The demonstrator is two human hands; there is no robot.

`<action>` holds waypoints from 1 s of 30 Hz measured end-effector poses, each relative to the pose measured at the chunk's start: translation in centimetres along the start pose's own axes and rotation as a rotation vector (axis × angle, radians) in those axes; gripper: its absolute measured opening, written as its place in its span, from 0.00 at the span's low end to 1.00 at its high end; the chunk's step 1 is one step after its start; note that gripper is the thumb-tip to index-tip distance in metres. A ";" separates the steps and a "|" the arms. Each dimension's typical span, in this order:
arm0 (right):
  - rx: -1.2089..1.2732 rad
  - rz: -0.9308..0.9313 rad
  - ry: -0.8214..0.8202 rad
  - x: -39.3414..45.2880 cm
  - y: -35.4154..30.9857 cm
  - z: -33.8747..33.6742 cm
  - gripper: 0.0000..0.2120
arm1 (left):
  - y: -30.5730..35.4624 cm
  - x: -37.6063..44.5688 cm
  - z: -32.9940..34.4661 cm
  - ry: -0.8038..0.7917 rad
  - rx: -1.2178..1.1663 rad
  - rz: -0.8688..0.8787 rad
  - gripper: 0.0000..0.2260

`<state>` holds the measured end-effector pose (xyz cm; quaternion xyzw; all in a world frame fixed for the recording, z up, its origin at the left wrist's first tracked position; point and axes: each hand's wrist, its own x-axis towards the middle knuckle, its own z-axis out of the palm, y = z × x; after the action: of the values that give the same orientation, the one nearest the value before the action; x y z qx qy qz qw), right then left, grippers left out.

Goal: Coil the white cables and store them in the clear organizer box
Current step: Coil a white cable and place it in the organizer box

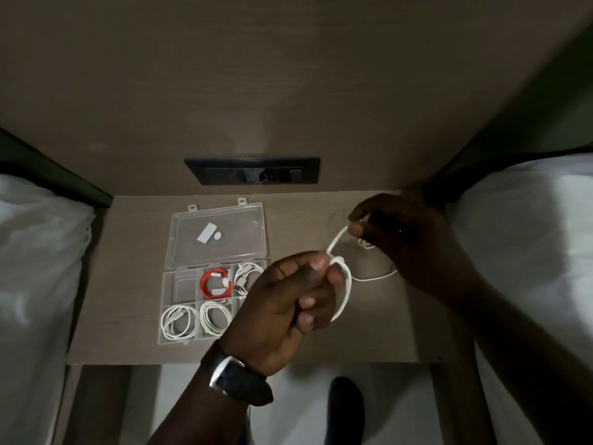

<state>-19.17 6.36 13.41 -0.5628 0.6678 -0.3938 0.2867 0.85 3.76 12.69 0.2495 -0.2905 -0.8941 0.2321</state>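
The left hand [285, 303] is curling shut around a loop of the white cable [345, 284], thumb and fingertips pinching the coil above the front half of the small wooden table [134, 316]. The right hand [401, 236], at about two o'clock from the left, is pinching the same cable between thumb and forefinger, so a short run is stretching taut between the two hands. A thinner stretch of the cable is trailing on the tabletop under the right hand, close to the table's right edge.

The clear organizer box [179, 284] is lying open at about nine o'clock from the left hand, its lid [218, 236] folded back toward the wall panel. A red coiled cable [213, 285] is sitting in the middle rear compartment, and white coils [176, 322] are filling the two front-left compartments and the rear-right one. The left hand is covering the front-right corner of the box.

Open tabletop is showing left of the box and along the front edge. White bedding [38, 252] is pressing against both sides of the table, and a dark socket plate [253, 171] is sitting on the wall at twelve o'clock from the box.
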 end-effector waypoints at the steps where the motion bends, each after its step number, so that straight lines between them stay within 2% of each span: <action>1: 0.055 0.016 -0.020 -0.4 0.6 1.0 0.01 | 0.3 0.0 0.1 -0.026 -0.108 0.010 0.11; 4: 0.229 0.120 -0.067 -2.1 1.2 3.7 0.13 | 1.0 0.3 0.0 -0.029 -0.321 0.087 0.09; 6: 0.296 0.191 -0.144 -3.5 1.0 4.9 0.11 | 1.2 0.5 -0.3 0.048 -0.347 0.146 0.09; 9: 0.153 0.159 -0.268 -5.2 0.8 5.3 0.10 | 1.2 0.6 -0.8 0.154 -0.368 0.204 0.10; 12: -0.096 0.062 -0.295 -6.1 0.1 4.7 0.07 | 0.7 0.7 -1.0 0.234 -0.399 0.236 0.09; 15: -0.293 -0.054 -0.203 -7.0 -1.1 4.2 0.11 | 0.2 0.8 -0.8 0.337 -0.303 0.287 0.08; 18: -0.286 -0.116 -0.121 -7.3 -2.6 3.8 0.08 | -0.2 1.0 -0.3 0.420 -0.067 0.318 0.09; 22: 0.160 -0.018 -0.008 -5.9 -3.1 3.8 0.05 | -1.3 0.8 0.9 0.415 0.055 0.264 0.12; 24: 0.321 0.037 0.060 -5.2 -3.0 4.2 0.08 | -1.6 0.8 1.3 0.430 0.048 0.269 0.10; 26: 0.518 0.176 0.136 -4.9 -2.8 5.0 0.13 | -1.7 0.8 1.5 0.442 0.048 0.285 0.09; 28: 0.546 0.299 0.253 -4.9 -2.6 6.0 0.18 | -2.0 0.8 1.9 0.444 0.062 0.295 0.10; 30: 0.440 0.294 0.311 -5.0 -2.4 6.8 0.14 | -2.6 0.9 2.4 0.465 0.058 0.301 0.10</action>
<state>-11.25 9.72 11.55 -0.3176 0.6766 -0.5646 0.3500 -1.87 6.08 12.45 0.4087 -0.2888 -0.7596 0.4154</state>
